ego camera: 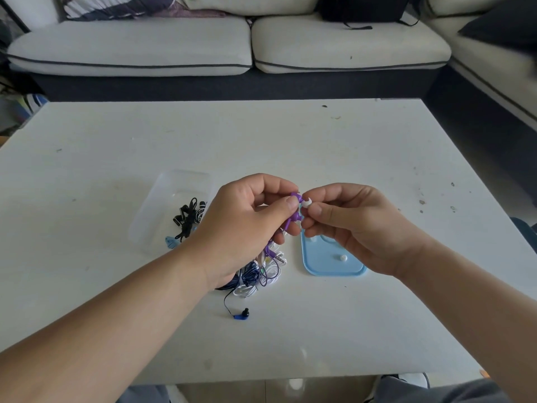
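My left hand (247, 222) pinches a pair of purple earbuds (294, 212) between thumb and fingers above the white table (290, 141). Their purple cord hangs down into a tangle of white, blue and purple earphone cables (261, 274) lying under my hand. My right hand (357, 225) pinches a small white ear tip (306, 202) right against the upper purple earbud. Below my right hand lies a light blue lid (319, 263) with another white ear tip (343, 258) on it.
A clear plastic box (162, 207) stands left of my hands, with black earphones (189, 218) beside it. A blue earbud (241, 315) lies on its cord nearer to me. A pale sofa (232, 45) runs behind the table.
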`<state>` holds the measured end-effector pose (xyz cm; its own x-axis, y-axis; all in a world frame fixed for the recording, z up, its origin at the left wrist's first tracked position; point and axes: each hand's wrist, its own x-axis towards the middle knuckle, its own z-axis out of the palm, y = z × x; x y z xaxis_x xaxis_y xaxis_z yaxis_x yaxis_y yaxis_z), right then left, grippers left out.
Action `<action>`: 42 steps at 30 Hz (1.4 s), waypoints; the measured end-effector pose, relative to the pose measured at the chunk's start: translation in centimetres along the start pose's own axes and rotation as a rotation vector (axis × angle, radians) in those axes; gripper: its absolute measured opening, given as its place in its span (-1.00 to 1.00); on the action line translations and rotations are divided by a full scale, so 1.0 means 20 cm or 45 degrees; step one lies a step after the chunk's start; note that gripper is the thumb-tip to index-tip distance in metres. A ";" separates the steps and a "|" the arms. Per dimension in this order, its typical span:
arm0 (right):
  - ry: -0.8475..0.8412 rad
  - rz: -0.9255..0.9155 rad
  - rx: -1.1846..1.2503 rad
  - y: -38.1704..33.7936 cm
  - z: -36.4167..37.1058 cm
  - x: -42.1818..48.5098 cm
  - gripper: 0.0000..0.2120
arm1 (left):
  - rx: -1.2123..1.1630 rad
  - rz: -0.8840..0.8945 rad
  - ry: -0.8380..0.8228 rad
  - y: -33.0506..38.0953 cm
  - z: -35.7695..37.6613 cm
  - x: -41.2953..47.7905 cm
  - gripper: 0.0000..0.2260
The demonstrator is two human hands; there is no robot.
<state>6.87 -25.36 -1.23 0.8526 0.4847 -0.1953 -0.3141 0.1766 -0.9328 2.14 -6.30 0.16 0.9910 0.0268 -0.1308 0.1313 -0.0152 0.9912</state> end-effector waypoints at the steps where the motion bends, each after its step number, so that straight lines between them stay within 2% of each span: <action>1: 0.001 -0.005 0.005 0.00 0.00 0.00 -0.83 | 0.006 -0.003 -0.002 0.00 0.00 0.00 -0.92; 13: 0.031 -0.035 -0.098 0.00 -0.01 0.01 -0.73 | 0.054 -0.007 -0.022 -0.01 0.00 0.00 -0.90; 24: 0.034 -0.081 -0.138 0.00 -0.01 0.00 -0.81 | 0.001 -0.028 -0.086 -0.02 0.01 0.00 -0.92; 34: 0.005 -0.085 -0.114 -0.02 -0.01 -0.01 -0.75 | -0.127 -0.059 -0.099 -0.01 0.01 -0.01 -0.93; 37: 0.018 -0.071 -0.069 -0.02 -0.01 0.00 -0.81 | -0.137 -0.038 -0.082 -0.01 0.02 -0.01 -0.93; 42: 0.010 -0.017 -0.004 -0.02 0.01 -0.01 -0.80 | -0.095 0.024 -0.013 0.00 0.01 -0.01 -0.92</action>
<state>6.78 -25.40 -0.77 0.8600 0.4754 -0.1854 -0.3014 0.1802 -0.9363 2.02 -6.55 0.14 0.9935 0.0172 -0.1123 0.1111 0.0591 0.9921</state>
